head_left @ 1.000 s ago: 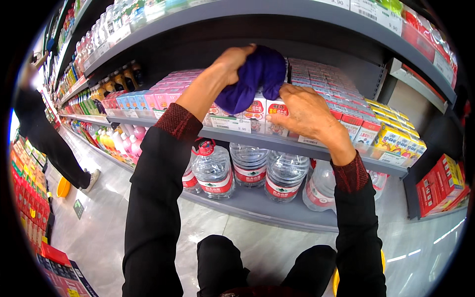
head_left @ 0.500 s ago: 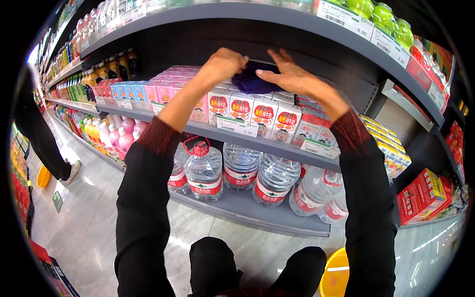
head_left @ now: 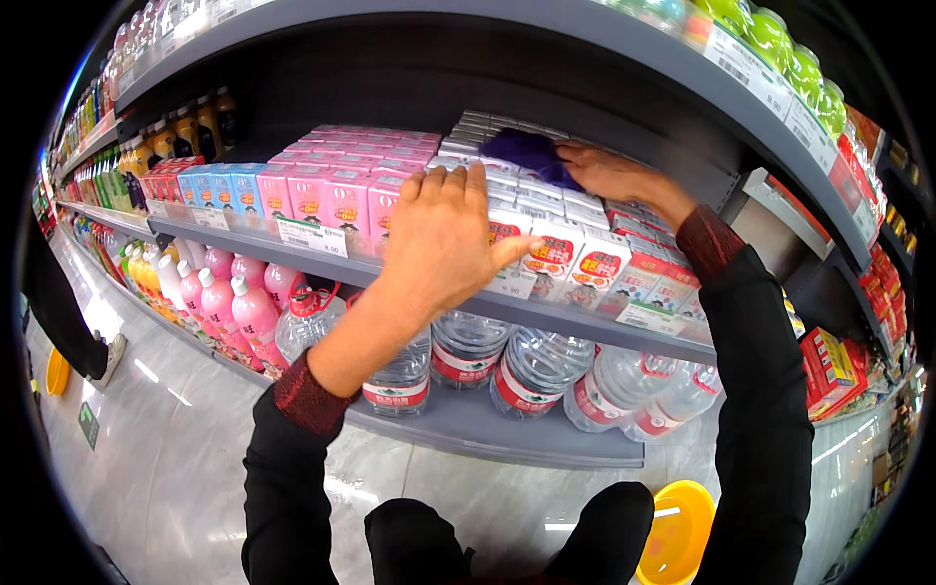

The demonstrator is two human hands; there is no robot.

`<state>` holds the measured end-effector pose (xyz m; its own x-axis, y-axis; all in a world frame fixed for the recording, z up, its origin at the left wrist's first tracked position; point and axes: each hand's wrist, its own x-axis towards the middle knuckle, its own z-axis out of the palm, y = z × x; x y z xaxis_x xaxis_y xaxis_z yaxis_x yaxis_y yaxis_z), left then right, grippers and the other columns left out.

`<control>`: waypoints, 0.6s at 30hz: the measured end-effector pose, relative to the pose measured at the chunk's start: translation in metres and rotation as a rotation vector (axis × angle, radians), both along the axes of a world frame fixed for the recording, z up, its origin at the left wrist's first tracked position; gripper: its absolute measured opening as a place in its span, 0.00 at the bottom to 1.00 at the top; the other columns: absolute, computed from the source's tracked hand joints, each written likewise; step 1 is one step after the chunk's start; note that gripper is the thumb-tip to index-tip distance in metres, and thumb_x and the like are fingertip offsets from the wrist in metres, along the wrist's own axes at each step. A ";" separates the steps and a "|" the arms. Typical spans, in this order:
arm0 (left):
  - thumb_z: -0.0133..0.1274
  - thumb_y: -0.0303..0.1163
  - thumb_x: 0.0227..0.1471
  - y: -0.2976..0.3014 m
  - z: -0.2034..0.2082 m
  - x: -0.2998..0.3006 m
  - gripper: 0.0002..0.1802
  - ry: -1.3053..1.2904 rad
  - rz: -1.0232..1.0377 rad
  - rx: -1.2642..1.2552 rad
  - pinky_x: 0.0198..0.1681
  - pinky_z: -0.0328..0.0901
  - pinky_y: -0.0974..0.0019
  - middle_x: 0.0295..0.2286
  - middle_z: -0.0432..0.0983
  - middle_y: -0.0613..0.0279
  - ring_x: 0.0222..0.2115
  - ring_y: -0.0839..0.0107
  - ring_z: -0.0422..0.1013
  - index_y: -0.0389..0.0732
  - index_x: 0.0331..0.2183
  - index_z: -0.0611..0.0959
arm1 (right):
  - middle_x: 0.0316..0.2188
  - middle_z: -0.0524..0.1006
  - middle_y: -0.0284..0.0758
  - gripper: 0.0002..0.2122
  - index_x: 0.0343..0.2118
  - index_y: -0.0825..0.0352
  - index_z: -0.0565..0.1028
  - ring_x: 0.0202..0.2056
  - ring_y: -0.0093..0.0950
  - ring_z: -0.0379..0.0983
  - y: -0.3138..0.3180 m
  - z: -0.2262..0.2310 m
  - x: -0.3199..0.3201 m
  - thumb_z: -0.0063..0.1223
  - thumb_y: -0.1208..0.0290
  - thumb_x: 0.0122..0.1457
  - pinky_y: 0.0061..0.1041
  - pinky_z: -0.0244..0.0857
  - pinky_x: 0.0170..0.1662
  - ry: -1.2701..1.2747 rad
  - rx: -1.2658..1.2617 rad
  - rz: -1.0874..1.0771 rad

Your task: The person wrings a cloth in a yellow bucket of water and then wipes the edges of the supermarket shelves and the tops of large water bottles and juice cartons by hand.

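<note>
The right hand (head_left: 609,175) reaches deep over the white cartons (head_left: 575,258) and presses a purple cloth (head_left: 526,151) flat on their tops, fingers curled over its edge, so the cloth lies well back on the shelf (head_left: 585,327). The left hand (head_left: 444,244) holds nothing; its fingers are spread flat against the front cartons, apparently to brace them.

Grey shelf (head_left: 546,314) carries drink cartons (head_left: 341,200).

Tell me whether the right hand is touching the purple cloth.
Touching. The head view shows the right hand pressing directly on the purple cloth atop the cartons.
</note>
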<state>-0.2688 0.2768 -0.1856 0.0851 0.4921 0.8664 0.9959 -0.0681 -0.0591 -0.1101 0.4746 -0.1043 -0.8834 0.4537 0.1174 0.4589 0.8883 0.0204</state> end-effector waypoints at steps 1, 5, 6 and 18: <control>0.55 0.61 0.41 0.005 0.000 0.005 0.44 -0.008 -0.031 0.025 0.45 0.63 0.55 0.33 0.75 0.39 0.40 0.49 0.71 0.23 0.38 0.76 | 0.56 0.64 0.47 0.21 0.53 0.71 0.65 0.56 0.42 0.60 0.030 0.005 0.004 0.36 0.62 0.62 0.32 0.51 0.60 -0.039 -0.007 -0.093; 0.58 0.59 0.39 0.002 -0.004 -0.008 0.40 -0.006 -0.037 0.062 0.45 0.63 0.56 0.32 0.75 0.42 0.38 0.50 0.71 0.25 0.34 0.77 | 0.53 0.67 0.46 0.18 0.50 0.72 0.68 0.54 0.41 0.63 0.047 -0.003 -0.047 0.35 0.67 0.62 0.30 0.54 0.59 -0.176 0.182 0.086; 0.58 0.59 0.38 0.013 0.001 0.010 0.40 -0.060 -0.113 0.093 0.45 0.63 0.56 0.32 0.75 0.42 0.38 0.50 0.71 0.25 0.34 0.77 | 0.53 0.67 0.46 0.18 0.50 0.72 0.69 0.54 0.40 0.63 0.046 0.015 -0.027 0.34 0.68 0.62 0.29 0.55 0.58 -0.269 0.290 0.077; 0.58 0.58 0.38 0.010 -0.005 -0.003 0.40 -0.057 -0.102 0.066 0.49 0.59 0.55 0.36 0.74 0.42 0.42 0.51 0.69 0.25 0.36 0.77 | 0.51 0.68 0.46 0.19 0.49 0.69 0.71 0.51 0.42 0.64 0.092 -0.016 -0.040 0.39 0.78 0.53 0.35 0.57 0.56 0.066 0.200 -0.050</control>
